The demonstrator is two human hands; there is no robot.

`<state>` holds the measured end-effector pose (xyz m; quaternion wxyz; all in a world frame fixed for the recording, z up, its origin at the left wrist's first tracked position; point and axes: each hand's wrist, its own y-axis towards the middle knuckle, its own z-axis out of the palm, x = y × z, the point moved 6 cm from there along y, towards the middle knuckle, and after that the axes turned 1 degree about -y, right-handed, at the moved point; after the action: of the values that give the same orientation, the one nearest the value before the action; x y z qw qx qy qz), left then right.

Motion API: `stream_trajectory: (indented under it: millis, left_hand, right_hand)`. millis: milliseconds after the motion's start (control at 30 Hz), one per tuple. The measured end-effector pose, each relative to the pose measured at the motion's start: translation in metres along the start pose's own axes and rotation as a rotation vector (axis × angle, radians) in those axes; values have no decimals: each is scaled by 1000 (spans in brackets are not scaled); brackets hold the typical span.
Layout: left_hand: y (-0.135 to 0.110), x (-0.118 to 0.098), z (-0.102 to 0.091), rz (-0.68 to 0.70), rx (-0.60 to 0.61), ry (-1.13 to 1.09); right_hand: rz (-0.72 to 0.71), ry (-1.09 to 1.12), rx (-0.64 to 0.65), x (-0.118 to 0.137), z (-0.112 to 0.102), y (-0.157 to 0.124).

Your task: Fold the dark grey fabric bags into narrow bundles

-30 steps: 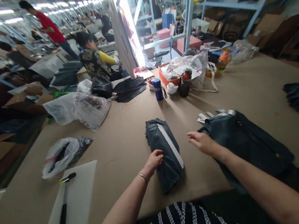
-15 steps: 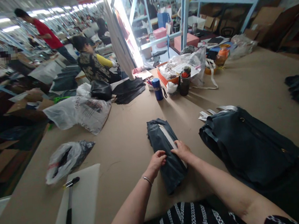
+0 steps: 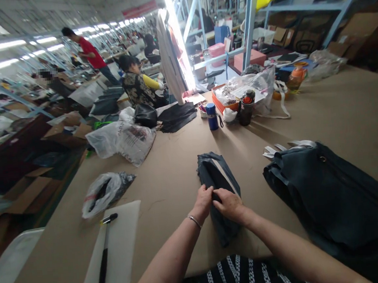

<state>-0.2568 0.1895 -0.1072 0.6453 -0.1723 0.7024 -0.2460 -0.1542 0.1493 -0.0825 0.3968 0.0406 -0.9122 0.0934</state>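
A stack of dark blue-grey fabric pieces [image 3: 227, 232] lies lengthwise on the table in front of me, with a pale strip [image 3: 223, 171] along its right part. My left hand [image 3: 204, 201] pinches the lifted edge of the top piece near the stack's middle. Close beside it, my right hand [image 3: 229, 204] has its thumb and fingers closed on the same edge. The fabric stands up in a fold between and beyond the hands. My fingers hide part of the edge and the lower end of the pale strip.
Right of the stack lies a larger dark fabric pile [image 3: 340, 195] with a zip. A hammer [image 3: 105, 252] rests on a white board [image 3: 127, 246] at left, near plastic bags [image 3: 123, 140]. Behind stand a blue flask [image 3: 212, 117], a dark bottle [image 3: 246, 108] and an orange tray [image 3: 217, 100]. People work beyond.
My right hand has moved left from the pale strip to beside my left hand. The top fabric's edge is now raised into a fold. The whole view has shifted.
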Motion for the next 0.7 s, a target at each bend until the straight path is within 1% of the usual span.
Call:
stream_trajectory:
  millis: [67,100,133,167,200,267,333,433,500,567,600,700]
  left_hand:
    - [-4,-1,-2,-10,9,-47]
    - [-7,-2,-2,-15,21,-68]
    - [-11,-4,-2,-20,34,-82]
    - [-16,-6,-2,-23,48,-99]
    - [-21,-8,-1,-25,61,-124]
    - [-32,-13,-3,-33,78,-186]
    - [-43,-19,-6,-36,94,-242]
    - [-57,-28,-14,-5,120,-249]
    - [-65,-34,-19,32,123,-237]
    - [-73,-42,-24,76,96,-231]
    - [-78,-46,-27,101,79,-232]
    - [-96,-60,-36,186,43,-206]
  right_hand:
    - [-33,16,-120,3,-13,2]
    - [-13,27,-198,0,-21,5]
    - [36,63,-253,-6,-27,8]
    - [105,124,-262,-13,-30,13]
    - [178,204,-220,-20,-29,18]
    - [283,381,-61,-27,-20,25]
    - [308,511,81,-21,-11,27]
    - [264,663,180,2,-7,26]
    - [227,681,177,21,-9,26]
    - [193,651,176,39,-11,27]
    - [174,660,196,49,-11,27]
    - [89,806,289,78,-11,23]
